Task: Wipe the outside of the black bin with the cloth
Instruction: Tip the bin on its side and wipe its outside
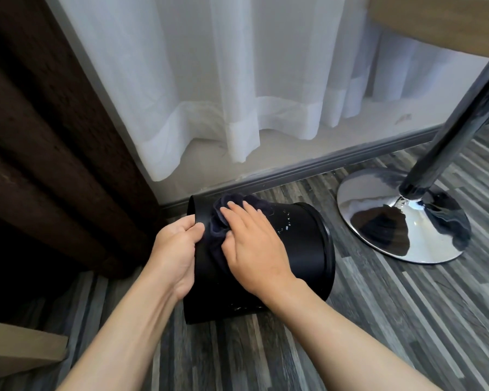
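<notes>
Wiping well here, we judge, means pressing flat and sweeping from the rim end toward the base, turning the bin a little between passes so no strip is missed. Nearest us, our left hand is curled shut on the rim of the black bin, thumb on the outside and fingers tucked out of sight within, steadying it. Our right hand lies just beside it, fingers spread nearly flat, pinning the dark cloth against the bin's upper wall; it presses rather than grips. The bin lies on its side on the striped floor, near the skirting. White specks remain on the wall past the cloth, so we would work toward them next. Farther off stands the desk's chrome base.
</notes>
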